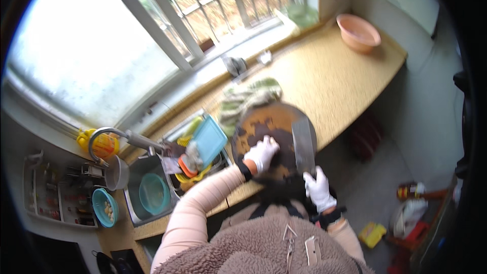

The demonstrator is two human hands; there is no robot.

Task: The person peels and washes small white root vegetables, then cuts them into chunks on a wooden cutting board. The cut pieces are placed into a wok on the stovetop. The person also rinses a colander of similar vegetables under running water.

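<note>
My right hand (319,190), in a white glove, grips the handle of a cleaver (303,142). Its broad grey blade lies over the right side of a round wooden chopping board (243,137), dark and wet-looking in patches. Over the middle of the board is my left hand (262,154), also gloved, fingers curled together. A small pale piece (272,140) shows at its fingertips, too blurred to identify. The blade and the left hand are apart. A green and white striped cloth (247,101) lies against the board's far edge.
Left of the board are a light-blue plastic tray (210,139) and a sink (133,182) holding a teal basin (154,194). A teal bowl (105,207) contains several pale pieces. A peach basin (358,33) stands on the counter's far right, beyond the barred window (217,3).
</note>
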